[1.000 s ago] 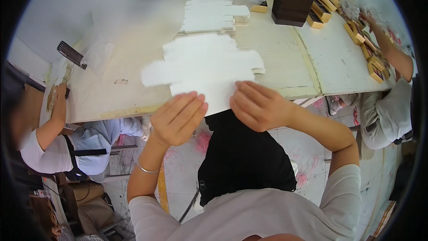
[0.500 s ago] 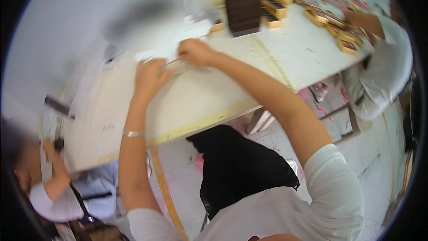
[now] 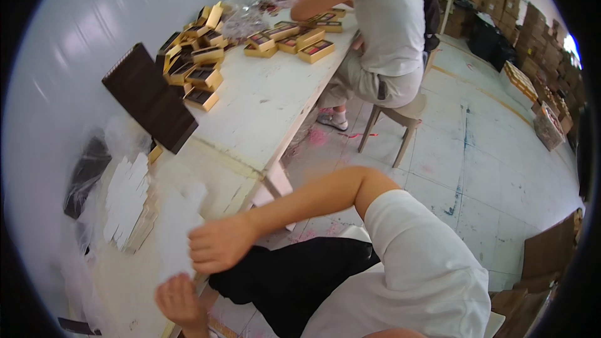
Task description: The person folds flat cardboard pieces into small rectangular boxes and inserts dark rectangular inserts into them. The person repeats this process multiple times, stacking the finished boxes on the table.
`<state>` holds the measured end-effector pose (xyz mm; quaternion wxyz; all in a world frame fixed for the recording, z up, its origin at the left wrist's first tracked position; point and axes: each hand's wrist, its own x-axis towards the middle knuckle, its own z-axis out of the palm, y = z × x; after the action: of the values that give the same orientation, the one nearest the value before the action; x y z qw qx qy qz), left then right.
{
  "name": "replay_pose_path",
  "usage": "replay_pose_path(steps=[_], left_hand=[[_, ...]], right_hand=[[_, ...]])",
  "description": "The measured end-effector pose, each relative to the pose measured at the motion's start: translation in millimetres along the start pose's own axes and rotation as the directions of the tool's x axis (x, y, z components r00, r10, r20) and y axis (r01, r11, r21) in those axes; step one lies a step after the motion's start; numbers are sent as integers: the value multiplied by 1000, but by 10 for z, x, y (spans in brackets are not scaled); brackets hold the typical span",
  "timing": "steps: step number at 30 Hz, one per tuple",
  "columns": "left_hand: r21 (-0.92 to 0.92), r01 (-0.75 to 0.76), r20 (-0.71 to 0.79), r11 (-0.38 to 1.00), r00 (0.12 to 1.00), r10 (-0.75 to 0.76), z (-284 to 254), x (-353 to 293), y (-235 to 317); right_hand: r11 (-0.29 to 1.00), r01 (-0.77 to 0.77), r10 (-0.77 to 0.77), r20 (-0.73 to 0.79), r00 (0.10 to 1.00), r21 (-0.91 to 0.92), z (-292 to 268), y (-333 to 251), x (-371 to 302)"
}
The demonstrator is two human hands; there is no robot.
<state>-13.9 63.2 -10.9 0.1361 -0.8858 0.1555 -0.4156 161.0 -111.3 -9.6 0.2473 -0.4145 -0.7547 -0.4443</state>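
My right hand (image 3: 222, 244) is closed, knuckles up, above the near edge of the table. Below it my left hand (image 3: 181, 302) has its fingers curled in. A blurred white card (image 3: 178, 228) reaches from my left fingers up past my right fingers; both hands seem closed on it, though the fingertips are partly hidden. Beyond it lies a stack of white card pieces (image 3: 127, 197), fanned unevenly. A tall dark brown box (image 3: 150, 97) stands tilted in view behind the stack.
Several gold boxes with dark trays (image 3: 200, 78) are heaped along the wall. More gold boxes (image 3: 294, 40) lie by a seated co-worker (image 3: 388, 19) on a chair (image 3: 400, 116). Clear plastic wrap (image 3: 81, 181) hangs at the wall side. Cartons (image 3: 532, 44) are piled far right.
The view has swung to the right, bringing the co-worker and cartons into sight. My hands have moved from over the table toward its near edge and now sit lower in the picture.
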Motion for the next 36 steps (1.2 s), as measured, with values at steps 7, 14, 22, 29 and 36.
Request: replay_pose_path(steps=[7, 14, 22, 29, 36], left_hand=[[-437, 823, 557, 362, 564, -610, 247, 191, 345], [-228, 509, 304, 830, 847, -436, 282, -66, 300], [-406, 495, 284, 769, 868, -409, 100, 2, 316], [-344, 661, 411, 667, 745, -526, 233, 104, 160], [-72, 573, 302, 816, 793, -529, 234, 214, 116]], right_hand=[[450, -817, 688, 444, 575, 361, 291, -223, -338], [839, -452, 328, 380, 865, 303, 223, -193, -297], [814, -505, 393, 369, 842, 287, 56, -278, -243], [578, -777, 437, 709, 554, 250, 127, 88, -4], [433, -892, 475, 809, 347, 129, 248, 214, 115]])
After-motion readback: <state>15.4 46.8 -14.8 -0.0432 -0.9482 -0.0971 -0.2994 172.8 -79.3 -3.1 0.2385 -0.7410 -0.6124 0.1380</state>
